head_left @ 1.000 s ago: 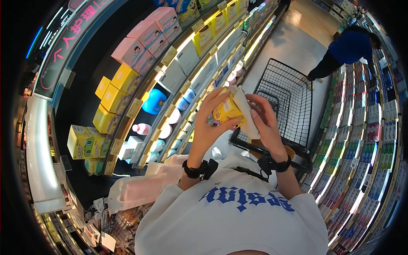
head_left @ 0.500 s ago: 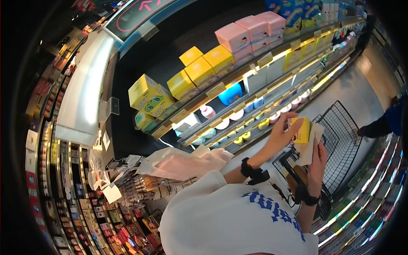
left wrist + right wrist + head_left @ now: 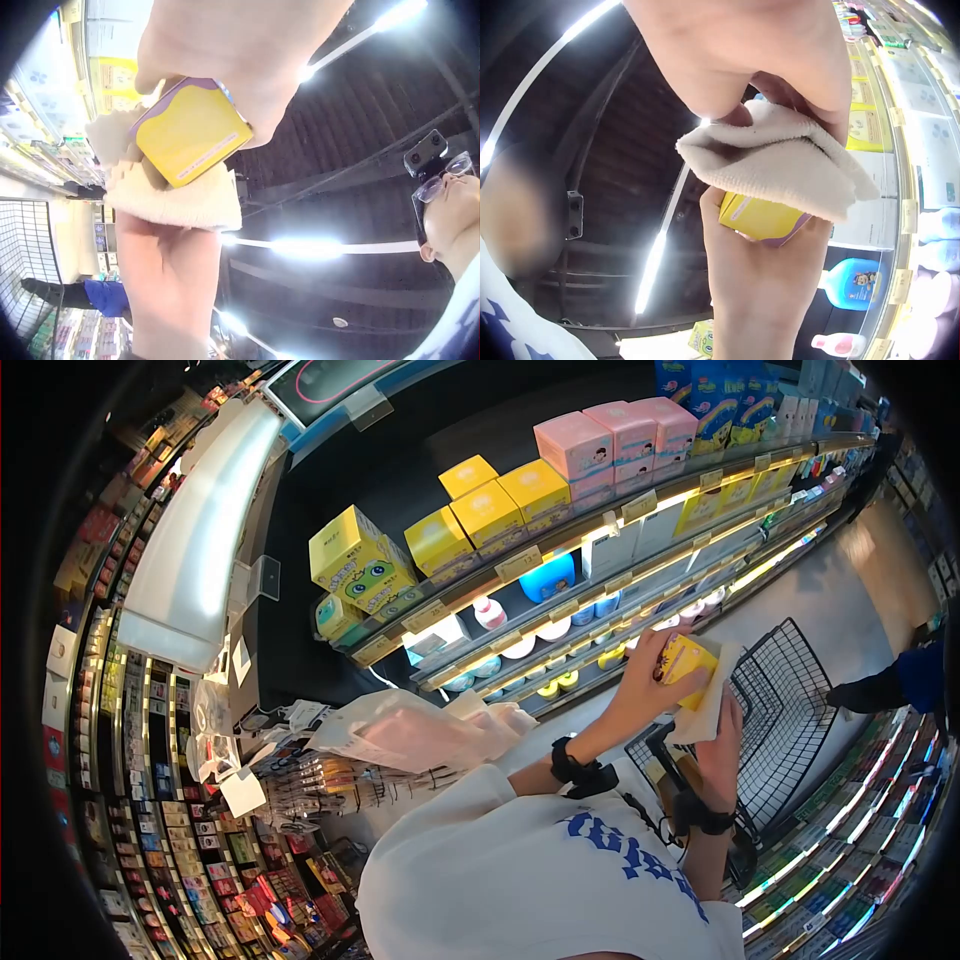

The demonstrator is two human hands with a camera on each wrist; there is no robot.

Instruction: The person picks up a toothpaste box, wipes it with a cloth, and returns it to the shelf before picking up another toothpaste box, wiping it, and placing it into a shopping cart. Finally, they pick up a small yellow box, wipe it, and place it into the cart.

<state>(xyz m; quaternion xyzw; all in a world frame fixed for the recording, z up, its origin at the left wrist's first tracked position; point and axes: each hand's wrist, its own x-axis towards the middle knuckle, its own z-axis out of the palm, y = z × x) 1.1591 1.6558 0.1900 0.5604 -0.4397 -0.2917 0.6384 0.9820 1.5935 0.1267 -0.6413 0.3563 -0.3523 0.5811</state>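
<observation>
In the head view my left hand (image 3: 645,690) grips a small yellow box (image 3: 688,668) with purple trim, thumb and fingers on opposite sides of it. My right hand (image 3: 722,745) holds a folded off-white cloth (image 3: 712,705) against the box's right side. From the left wrist, the yellow box (image 3: 191,135) shows tilted, with the cloth (image 3: 176,199) bunched along its lower edge. In the right wrist view the cloth (image 3: 776,161) hangs folded from the right fingers and covers part of the box (image 3: 765,217).
A lit shelf carries yellow boxes (image 3: 487,512), pink boxes (image 3: 575,445) and a green cartoon-eyed box (image 3: 345,555). A black wire shopping cart (image 3: 790,700) stands just beyond my hands. Pink plastic-wrapped goods (image 3: 420,730) lie to the left. Another person (image 3: 915,675) is at the far right.
The head view has swung left, so shelves, cart and hands appear farther right. The box has turned in my left hand's grip. The cloth stays against it in my right hand.
</observation>
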